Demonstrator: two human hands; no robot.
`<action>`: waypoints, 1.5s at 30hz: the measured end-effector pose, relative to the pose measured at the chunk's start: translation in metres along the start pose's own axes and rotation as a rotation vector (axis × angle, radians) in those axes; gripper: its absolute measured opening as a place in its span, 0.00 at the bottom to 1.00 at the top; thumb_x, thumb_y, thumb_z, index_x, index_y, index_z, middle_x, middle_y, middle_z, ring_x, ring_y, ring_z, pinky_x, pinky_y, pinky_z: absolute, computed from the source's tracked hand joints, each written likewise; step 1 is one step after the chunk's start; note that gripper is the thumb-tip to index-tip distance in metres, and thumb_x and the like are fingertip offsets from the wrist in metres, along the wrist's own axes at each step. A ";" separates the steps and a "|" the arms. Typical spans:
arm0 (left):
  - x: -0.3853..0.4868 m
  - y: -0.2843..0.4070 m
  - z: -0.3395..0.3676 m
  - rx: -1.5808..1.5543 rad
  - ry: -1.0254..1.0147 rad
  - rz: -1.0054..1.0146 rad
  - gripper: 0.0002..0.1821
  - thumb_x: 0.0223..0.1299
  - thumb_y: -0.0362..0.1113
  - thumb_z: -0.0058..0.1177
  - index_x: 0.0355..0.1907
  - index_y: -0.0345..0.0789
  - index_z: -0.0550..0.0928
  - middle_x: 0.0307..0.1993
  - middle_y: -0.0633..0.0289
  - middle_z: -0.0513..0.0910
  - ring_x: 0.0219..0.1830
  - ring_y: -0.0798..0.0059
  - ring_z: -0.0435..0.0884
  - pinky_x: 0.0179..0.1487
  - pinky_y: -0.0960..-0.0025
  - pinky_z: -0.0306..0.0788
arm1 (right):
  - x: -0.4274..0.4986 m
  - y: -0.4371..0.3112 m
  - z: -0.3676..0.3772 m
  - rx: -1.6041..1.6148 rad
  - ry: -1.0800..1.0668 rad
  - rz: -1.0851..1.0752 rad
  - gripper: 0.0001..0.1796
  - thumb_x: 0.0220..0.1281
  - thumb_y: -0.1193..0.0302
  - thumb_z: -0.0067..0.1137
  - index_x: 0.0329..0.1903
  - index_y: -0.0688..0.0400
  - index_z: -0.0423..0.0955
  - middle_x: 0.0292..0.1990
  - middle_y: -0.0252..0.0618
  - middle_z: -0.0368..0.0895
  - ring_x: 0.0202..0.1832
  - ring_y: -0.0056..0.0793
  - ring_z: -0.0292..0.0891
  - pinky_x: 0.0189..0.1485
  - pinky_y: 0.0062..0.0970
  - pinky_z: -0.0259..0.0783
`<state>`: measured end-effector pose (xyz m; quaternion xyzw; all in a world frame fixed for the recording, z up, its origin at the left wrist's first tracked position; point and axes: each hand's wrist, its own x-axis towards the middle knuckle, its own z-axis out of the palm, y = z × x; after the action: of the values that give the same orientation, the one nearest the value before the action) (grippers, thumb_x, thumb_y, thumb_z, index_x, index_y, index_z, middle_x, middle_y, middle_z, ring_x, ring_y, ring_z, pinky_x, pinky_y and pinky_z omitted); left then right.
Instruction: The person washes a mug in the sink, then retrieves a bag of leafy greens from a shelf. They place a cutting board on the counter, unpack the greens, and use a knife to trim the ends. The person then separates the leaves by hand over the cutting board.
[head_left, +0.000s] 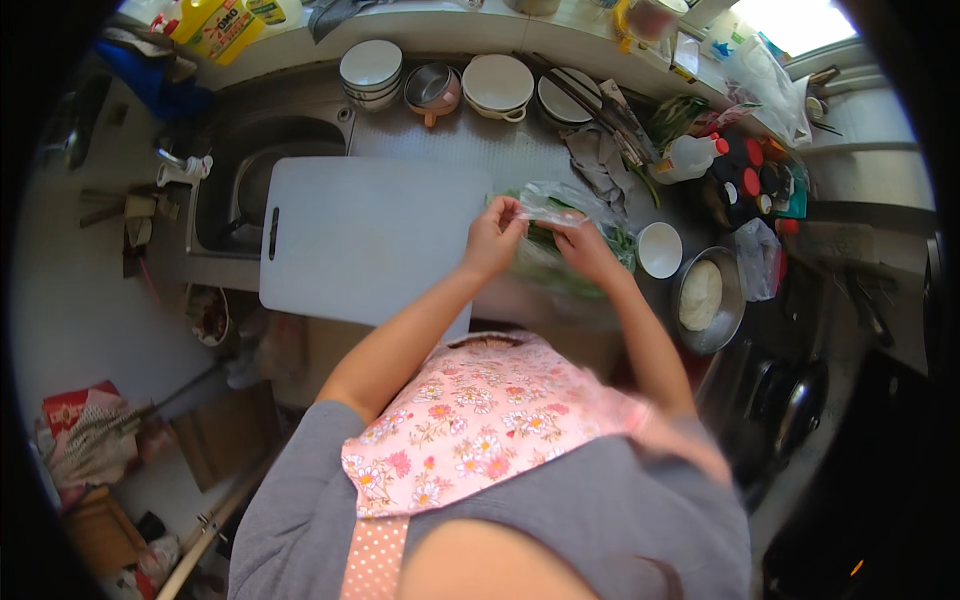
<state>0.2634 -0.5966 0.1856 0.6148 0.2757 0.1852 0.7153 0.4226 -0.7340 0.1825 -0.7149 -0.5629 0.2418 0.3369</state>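
Note:
A clear plastic bag of green vegetables (566, 266) is between my hands, right of the white cutting board (367, 232). My left hand (495, 234) pinches the gathered top of the bag near the board's right edge. My right hand (581, 244) grips the bag's top from the other side, its fingers partly behind the film. The board lies across the counter and overlaps the sink's right side. Just right of the bag stands a small white bowl (659, 250), and beyond it a steel bowl (731, 300) holds a lump of dough (700, 295).
Stacked bowls (371, 67), a pink-handled cup (433, 90) and lidded pots line the counter's back. The sink (255, 180) is at left. Chopsticks, a grey cloth (600, 161), a white jug (686, 157) and red-capped bottles crowd the back right. A black stove area lies at far right.

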 end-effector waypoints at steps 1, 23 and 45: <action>-0.004 0.002 0.002 -0.061 0.021 0.012 0.07 0.70 0.32 0.53 0.46 0.33 0.77 0.35 0.70 0.80 0.36 0.84 0.77 0.43 0.77 0.71 | 0.009 0.000 0.000 -0.062 -0.001 -0.011 0.16 0.61 0.76 0.58 0.52 0.63 0.78 0.51 0.51 0.80 0.54 0.55 0.74 0.58 0.44 0.70; 0.012 -0.024 -0.024 -0.250 0.112 -0.397 0.30 0.74 0.56 0.38 0.64 0.36 0.77 0.60 0.63 0.79 0.63 0.71 0.73 0.68 0.61 0.62 | 0.071 0.018 0.039 -0.019 0.061 -0.247 0.18 0.51 0.65 0.67 0.46 0.55 0.78 0.39 0.44 0.83 0.44 0.49 0.79 0.44 0.46 0.72; -0.010 -0.082 -0.005 -0.416 0.351 -0.433 0.06 0.75 0.36 0.49 0.41 0.36 0.77 0.36 0.67 0.80 0.36 0.78 0.79 0.43 0.69 0.80 | 0.076 0.013 -0.017 0.054 -0.466 0.169 0.27 0.57 0.74 0.63 0.61 0.49 0.77 0.51 0.45 0.84 0.50 0.41 0.81 0.51 0.33 0.74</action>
<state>0.2470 -0.6132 0.1066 0.3420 0.4749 0.1844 0.7896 0.4624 -0.6658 0.1865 -0.6751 -0.5569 0.4426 0.1956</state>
